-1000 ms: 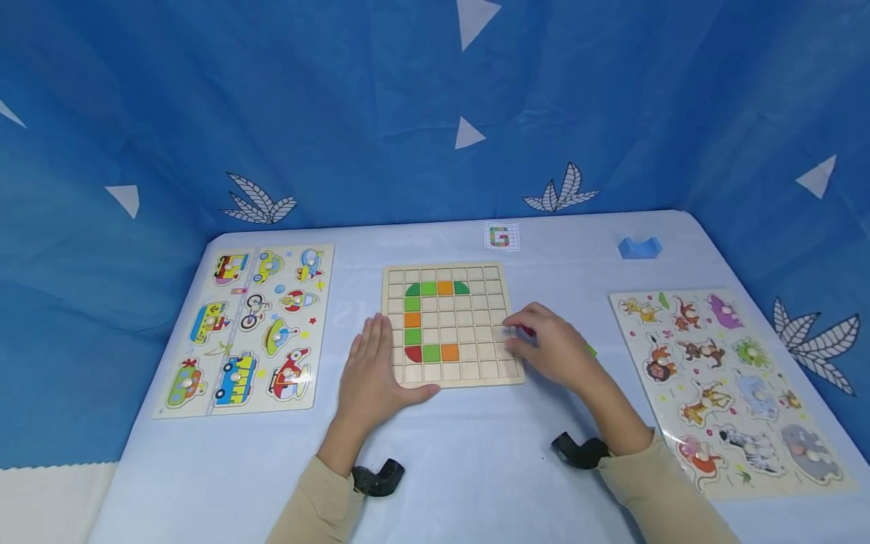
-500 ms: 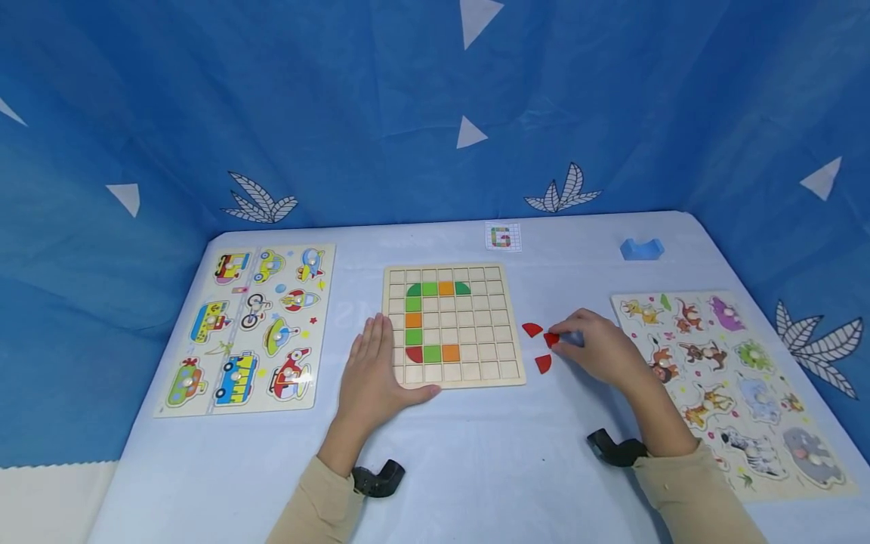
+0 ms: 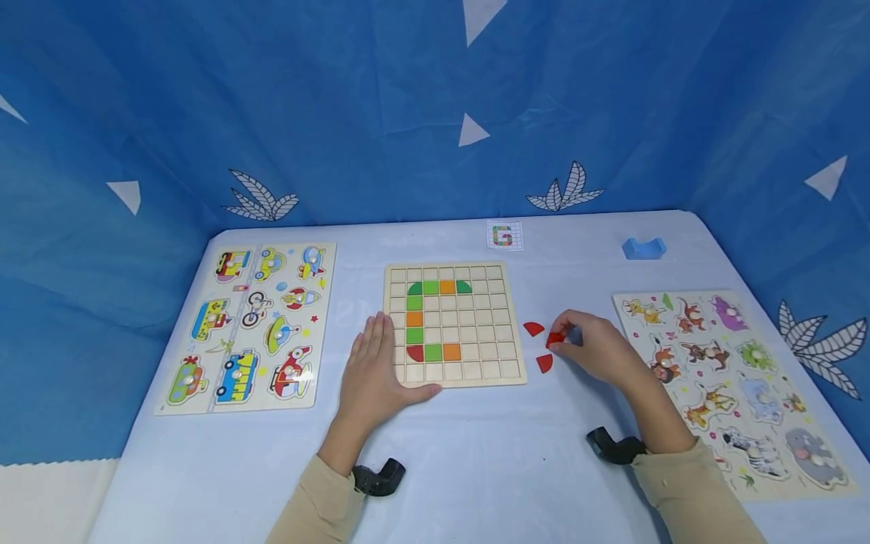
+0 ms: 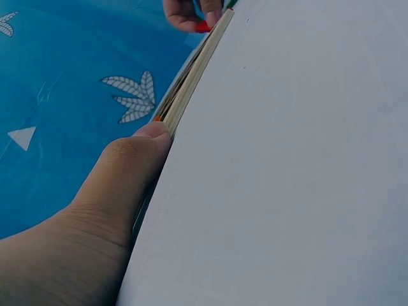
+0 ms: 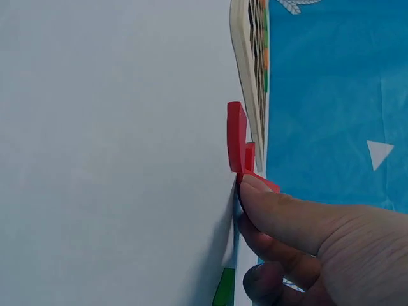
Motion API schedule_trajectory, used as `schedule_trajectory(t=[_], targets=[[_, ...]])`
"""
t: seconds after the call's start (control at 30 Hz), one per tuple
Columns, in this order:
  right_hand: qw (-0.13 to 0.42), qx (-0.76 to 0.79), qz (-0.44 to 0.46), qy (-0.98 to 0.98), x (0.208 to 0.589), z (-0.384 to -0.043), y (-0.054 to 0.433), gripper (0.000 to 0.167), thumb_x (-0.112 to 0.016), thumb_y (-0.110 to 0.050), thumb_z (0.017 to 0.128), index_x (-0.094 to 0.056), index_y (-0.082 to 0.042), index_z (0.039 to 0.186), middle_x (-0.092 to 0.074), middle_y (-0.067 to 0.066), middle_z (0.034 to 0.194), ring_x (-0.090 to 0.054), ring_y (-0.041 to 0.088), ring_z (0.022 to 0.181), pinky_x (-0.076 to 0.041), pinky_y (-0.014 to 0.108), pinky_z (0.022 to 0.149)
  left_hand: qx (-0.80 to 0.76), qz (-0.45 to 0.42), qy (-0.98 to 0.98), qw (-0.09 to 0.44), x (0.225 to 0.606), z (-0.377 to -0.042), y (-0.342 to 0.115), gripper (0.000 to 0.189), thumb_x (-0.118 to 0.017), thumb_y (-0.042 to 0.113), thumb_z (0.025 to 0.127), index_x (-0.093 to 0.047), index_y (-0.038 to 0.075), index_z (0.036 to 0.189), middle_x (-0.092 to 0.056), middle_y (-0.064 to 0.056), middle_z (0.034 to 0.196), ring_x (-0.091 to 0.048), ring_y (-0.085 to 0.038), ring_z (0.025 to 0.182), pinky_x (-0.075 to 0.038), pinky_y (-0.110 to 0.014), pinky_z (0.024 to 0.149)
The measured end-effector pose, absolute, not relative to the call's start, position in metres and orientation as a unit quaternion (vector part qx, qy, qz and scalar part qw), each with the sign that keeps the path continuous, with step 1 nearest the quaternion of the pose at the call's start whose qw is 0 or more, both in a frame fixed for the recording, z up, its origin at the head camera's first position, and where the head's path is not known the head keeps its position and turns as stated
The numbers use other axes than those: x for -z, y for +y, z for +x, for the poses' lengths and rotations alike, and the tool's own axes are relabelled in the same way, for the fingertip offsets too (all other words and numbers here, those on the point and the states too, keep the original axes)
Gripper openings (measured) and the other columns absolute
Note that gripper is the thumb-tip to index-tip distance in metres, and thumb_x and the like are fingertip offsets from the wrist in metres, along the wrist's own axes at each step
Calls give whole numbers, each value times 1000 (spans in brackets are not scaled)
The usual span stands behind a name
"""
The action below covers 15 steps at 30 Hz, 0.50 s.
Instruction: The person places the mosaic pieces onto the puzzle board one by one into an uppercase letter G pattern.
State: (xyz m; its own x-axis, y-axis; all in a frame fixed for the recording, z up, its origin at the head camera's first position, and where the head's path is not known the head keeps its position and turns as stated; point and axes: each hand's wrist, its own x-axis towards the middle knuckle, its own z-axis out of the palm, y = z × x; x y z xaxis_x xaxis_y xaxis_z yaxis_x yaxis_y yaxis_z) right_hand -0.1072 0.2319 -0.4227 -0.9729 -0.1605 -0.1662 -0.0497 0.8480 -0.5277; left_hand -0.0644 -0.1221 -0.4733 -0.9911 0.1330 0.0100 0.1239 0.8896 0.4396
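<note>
The wooden grid board [image 3: 485,329] lies on the table, with green, orange and red pieces set in some of its squares. Against its left side rests my left hand [image 3: 372,370], fingers straight and thumb [image 4: 153,131] along the front edge. Right of the board, my right hand [image 3: 598,349] pinches a red quarter-circle piece [image 3: 556,339] between thumb and fingers. Two more red quarter-circle pieces, one farther back [image 3: 533,329] and one nearer [image 3: 544,363], lie between that hand and the board. In the right wrist view a green piece [image 5: 224,288] shows below the hand.
On the left lies a vehicle puzzle board [image 3: 245,329], and on the right an animal puzzle board [image 3: 730,393], partly under the right forearm. Behind the grid stand out a small pattern card [image 3: 504,236] and a blue notched block [image 3: 643,248]. A blue curtain backs the table.
My right hand has moved right, away from the board's right edge, uncovering the red pieces, and now pinches one of them. The left hand stays in place.
</note>
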Motion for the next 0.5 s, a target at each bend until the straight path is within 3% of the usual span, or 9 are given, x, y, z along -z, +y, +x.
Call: schedule_trajectory(t=[0.1, 0.3, 0.5], targets=[[104, 287, -58, 950, 420, -108, 230, 19, -78, -16, 86, -65, -18, 99, -65, 4, 95, -54, 22, 85, -47, 30, 69, -225, 67, 972, 11, 473, -65, -122, 134, -66, 84, 65, -12, 5, 159, -7, -10, 168, -3, -26, 157, -14, -46, 127], [102, 333, -94, 933, 416, -113, 209, 19, -78, -16, 86, -65, -19, 98, -64, 1, 93, -52, 20, 77, -47, 26, 62, -226, 67, 972, 13, 473, -65, -122, 134, -67, 84, 64, -13, 5, 159, -8, -10, 168, -3, -26, 157, -14, -46, 127], [144, 367, -136, 909, 415, -116, 169, 16, -78, -20, 86, -66, -23, 96, -62, -1, 86, -53, 20, 70, -46, 25, 55, -227, 66, 972, 13, 473, -65, -122, 134, -67, 83, 65, -13, 5, 159, -7, -10, 168, -3, -26, 157, -15, -47, 126]])
